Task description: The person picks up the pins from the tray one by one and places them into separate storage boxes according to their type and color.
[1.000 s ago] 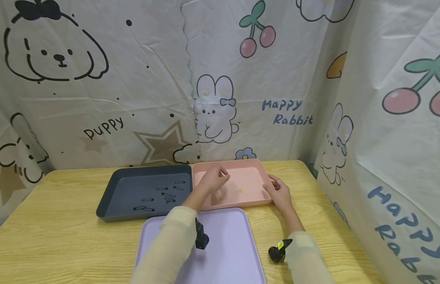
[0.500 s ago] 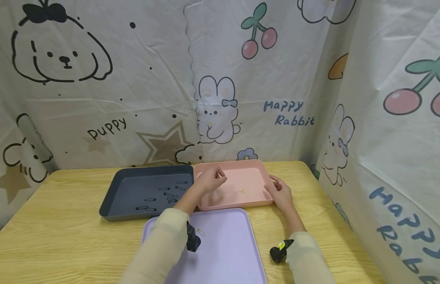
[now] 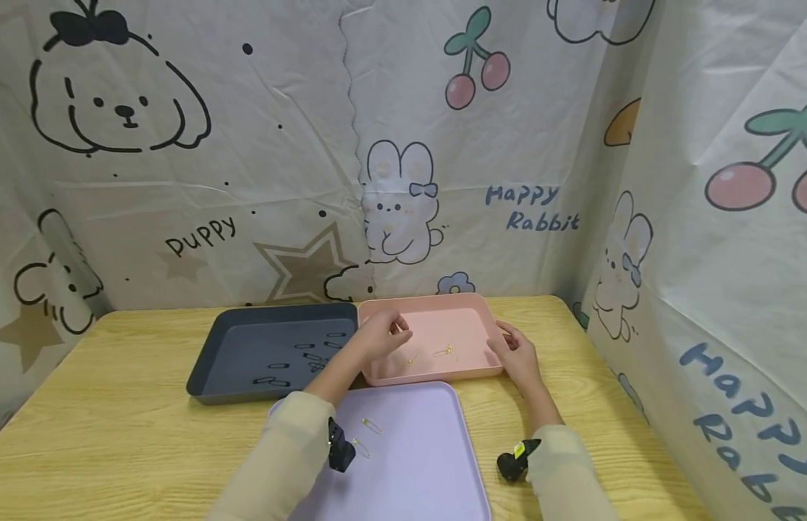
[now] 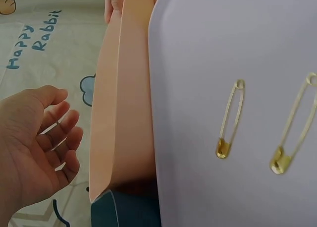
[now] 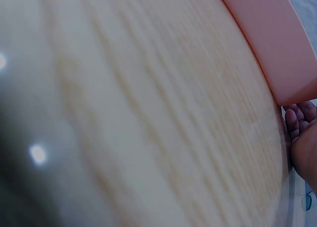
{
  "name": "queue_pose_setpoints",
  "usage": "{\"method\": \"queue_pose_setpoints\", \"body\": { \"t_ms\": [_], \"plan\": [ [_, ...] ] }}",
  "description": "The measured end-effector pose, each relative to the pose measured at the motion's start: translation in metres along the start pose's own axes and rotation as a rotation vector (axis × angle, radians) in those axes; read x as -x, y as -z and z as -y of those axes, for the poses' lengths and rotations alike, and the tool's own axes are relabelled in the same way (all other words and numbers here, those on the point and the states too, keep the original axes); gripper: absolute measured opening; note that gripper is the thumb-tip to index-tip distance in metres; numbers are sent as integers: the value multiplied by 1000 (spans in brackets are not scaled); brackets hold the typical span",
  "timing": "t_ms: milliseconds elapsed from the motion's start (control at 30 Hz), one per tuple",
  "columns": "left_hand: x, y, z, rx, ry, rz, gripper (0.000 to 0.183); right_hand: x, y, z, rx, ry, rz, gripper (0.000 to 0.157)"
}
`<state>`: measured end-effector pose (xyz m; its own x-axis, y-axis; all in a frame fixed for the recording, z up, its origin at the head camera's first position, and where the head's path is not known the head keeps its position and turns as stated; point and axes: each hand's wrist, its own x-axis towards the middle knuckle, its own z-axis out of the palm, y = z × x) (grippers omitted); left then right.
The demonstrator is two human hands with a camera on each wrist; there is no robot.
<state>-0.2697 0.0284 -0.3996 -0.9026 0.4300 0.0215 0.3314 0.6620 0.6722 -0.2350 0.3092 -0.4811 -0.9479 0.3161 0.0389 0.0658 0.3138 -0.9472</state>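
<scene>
My left hand (image 3: 381, 335) hovers over the left part of the pink tray (image 3: 442, 311), fingers loosely bent. In the left wrist view its palm shows with nothing held. Below its fingertips, gold safety pins (image 3: 446, 351) lie on the tray floor. My right hand (image 3: 519, 356) grips the pink tray's right rim, thumb over the edge and fingers outside; the right wrist view shows it at the tray's corner. Nearer me, two gold safety pins (image 4: 231, 119) rest on the lavender tray (image 3: 416, 463), partly covered by my left sleeve.
To the left stands a dark grey tray (image 3: 247, 347) with several black safety pins (image 3: 271, 381) in it, partly behind my left forearm. All three trays sit close together on a wooden table (image 3: 116, 405). Printed cloth (image 3: 299, 145) walls the back and sides.
My left hand and forearm have shifted a little left, uncovering two gold safety pins on the lavender tray and more of one in the pink tray. The right hand stays at the rim.
</scene>
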Motion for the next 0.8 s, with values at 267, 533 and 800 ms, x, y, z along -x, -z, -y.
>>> {"method": "queue_pose_setpoints", "body": {
  "t_ms": [267, 533, 800],
  "plan": [
    [13, 1, 3, -24, 16, 8, 17, 1, 1, 1, -9, 6, 14, 50],
    [33, 8, 13, -48, -53, 23, 13, 1, 1, 0, -23, 20, 12, 51],
    [66, 19, 24, -96, -86, 64, 10, 1, 1, 1, -21, 17, 14, 50]
  ]
}}
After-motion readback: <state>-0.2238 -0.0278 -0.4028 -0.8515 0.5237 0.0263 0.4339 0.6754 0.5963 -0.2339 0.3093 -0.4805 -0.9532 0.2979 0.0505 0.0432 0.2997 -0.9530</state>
